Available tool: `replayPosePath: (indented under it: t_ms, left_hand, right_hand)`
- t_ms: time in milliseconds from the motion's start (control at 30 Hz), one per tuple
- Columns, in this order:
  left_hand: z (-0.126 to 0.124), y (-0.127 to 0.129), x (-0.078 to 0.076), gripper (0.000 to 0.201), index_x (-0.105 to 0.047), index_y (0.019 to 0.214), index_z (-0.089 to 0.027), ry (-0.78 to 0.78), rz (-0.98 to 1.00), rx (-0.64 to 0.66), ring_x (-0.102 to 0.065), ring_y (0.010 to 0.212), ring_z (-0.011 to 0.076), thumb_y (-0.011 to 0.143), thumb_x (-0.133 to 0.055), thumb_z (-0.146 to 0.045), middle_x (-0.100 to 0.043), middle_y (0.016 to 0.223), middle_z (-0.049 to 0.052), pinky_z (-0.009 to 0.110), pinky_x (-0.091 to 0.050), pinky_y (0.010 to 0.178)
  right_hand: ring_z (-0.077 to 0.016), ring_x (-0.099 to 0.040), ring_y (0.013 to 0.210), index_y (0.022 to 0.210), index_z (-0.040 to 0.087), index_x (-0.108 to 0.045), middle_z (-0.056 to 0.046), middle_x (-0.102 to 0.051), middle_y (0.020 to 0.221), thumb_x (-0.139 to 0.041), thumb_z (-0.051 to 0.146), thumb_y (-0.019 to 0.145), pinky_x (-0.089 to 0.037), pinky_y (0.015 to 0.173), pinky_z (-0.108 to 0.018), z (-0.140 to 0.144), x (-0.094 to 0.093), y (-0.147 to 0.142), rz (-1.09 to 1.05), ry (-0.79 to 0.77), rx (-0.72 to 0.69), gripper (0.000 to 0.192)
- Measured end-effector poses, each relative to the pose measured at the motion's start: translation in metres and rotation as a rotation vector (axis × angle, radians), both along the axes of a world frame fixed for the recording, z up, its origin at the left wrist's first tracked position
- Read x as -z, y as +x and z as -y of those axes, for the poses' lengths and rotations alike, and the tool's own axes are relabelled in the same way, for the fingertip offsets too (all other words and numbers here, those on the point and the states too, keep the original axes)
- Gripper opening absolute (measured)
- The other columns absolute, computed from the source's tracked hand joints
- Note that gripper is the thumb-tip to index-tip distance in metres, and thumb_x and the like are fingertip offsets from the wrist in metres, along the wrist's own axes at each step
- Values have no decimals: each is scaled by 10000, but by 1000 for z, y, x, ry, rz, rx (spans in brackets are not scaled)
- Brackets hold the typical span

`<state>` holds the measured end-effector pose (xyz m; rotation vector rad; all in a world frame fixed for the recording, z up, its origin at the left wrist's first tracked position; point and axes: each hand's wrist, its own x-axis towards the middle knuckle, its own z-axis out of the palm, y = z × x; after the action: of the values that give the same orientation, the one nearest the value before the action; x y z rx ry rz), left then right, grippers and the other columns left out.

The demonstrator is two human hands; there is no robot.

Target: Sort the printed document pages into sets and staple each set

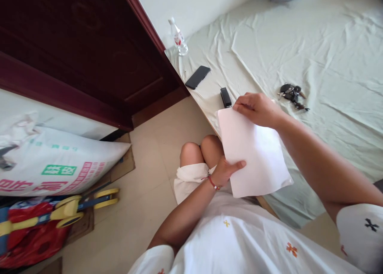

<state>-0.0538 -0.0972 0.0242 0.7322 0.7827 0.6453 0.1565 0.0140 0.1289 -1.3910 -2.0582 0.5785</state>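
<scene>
Left hand (224, 171) grips paper (254, 154) | right hand (257, 108) pinches top | stapler (225, 97), keys (292, 94) near

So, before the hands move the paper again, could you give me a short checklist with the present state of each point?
1. Left hand has a grip on the white paper at its near left edge: ok.
2. Right hand holds the far top edge: ok.
3. Paper is flat, without a visible fold: ok.
4. Black stapler lies on the bed sheet, just beyond the paper's top corner, apart from the fingers: ok.
5. Keys and phone lie clear of the paper: ok.
6. Whether it is one sheet or several: cannot tell.
</scene>
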Motion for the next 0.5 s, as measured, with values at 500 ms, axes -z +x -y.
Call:
replayPosePath:
  t_ms: [500]
  left_hand:
    - [48, -6, 26, 742, -737, 1223, -128, 9, -115, 184, -704, 1082, 263, 750, -820, -693, -756, 1233, 163, 425, -539, 1017]
  right_hand:
    - [-145, -502, 679, 832, 184, -694, -21, -606, 712, -594, 559, 920, -389, 633, -303, -8, 7, 20, -107, -137, 86, 398]
